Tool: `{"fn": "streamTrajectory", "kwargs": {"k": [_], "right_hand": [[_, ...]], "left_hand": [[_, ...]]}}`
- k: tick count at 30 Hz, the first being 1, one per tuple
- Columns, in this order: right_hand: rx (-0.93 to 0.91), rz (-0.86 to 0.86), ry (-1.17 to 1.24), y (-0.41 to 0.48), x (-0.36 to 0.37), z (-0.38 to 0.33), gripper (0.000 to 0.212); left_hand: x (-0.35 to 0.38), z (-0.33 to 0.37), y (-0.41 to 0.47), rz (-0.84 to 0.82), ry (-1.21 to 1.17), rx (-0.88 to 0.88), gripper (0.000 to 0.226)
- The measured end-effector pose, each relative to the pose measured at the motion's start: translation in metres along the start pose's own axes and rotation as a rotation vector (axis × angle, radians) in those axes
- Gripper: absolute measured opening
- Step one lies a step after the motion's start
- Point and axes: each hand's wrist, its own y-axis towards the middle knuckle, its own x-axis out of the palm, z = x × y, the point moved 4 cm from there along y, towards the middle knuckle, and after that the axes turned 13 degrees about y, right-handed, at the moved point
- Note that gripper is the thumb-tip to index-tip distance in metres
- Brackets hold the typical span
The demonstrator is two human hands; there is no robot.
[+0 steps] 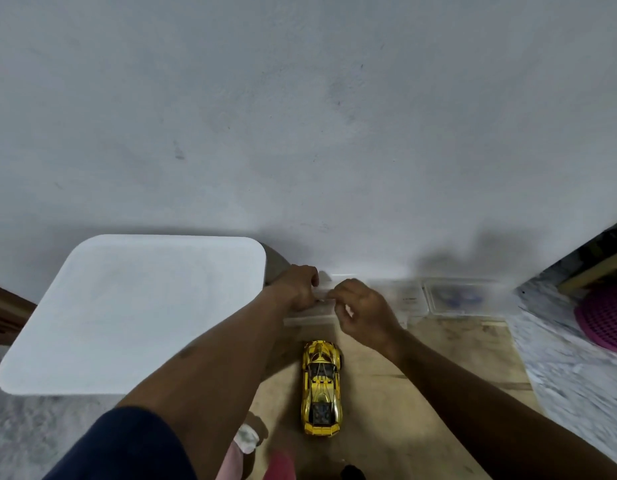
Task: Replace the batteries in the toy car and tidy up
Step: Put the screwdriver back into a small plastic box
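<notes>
A shiny yellow toy car (320,386) stands on its wheels on a wooden surface (438,362), its nose pointing away from me. Beyond it, against the wall, lies a clear plastic box (308,320). My left hand (296,287) curls over the box's left top edge. My right hand (365,310) pinches at its lid or rim just to the right, fingertips almost touching the left hand. The box's contents are hidden by my hands. No batteries are visible.
A white square tray-like top (137,306) stands to the left. Two more clear containers (462,296) sit along the wall at right. A purple mesh item (608,317) lies far right on a marbled floor. Pink and white objects (246,438) sit near the bottom edge.
</notes>
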Motion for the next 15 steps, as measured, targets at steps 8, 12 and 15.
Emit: {"fn": "streamTrajectory", "kwargs": {"k": [8, 12, 15], "right_hand": [[0.357, -0.474, -0.265, -0.006, 0.004, 0.033, 0.054], [0.321, -0.449, -0.3, -0.007, 0.012, 0.042, 0.053], [0.286, -0.444, -0.321, -0.006, 0.015, 0.046, 0.048]], "left_hand": [[0.034, 0.008, -0.018, 0.114, 0.199, -0.006, 0.045], [0.039, 0.011, -0.017, 0.164, 0.353, 0.0, 0.045], [0.039, 0.012, -0.014, 0.177, 0.406, 0.0, 0.045]]}}
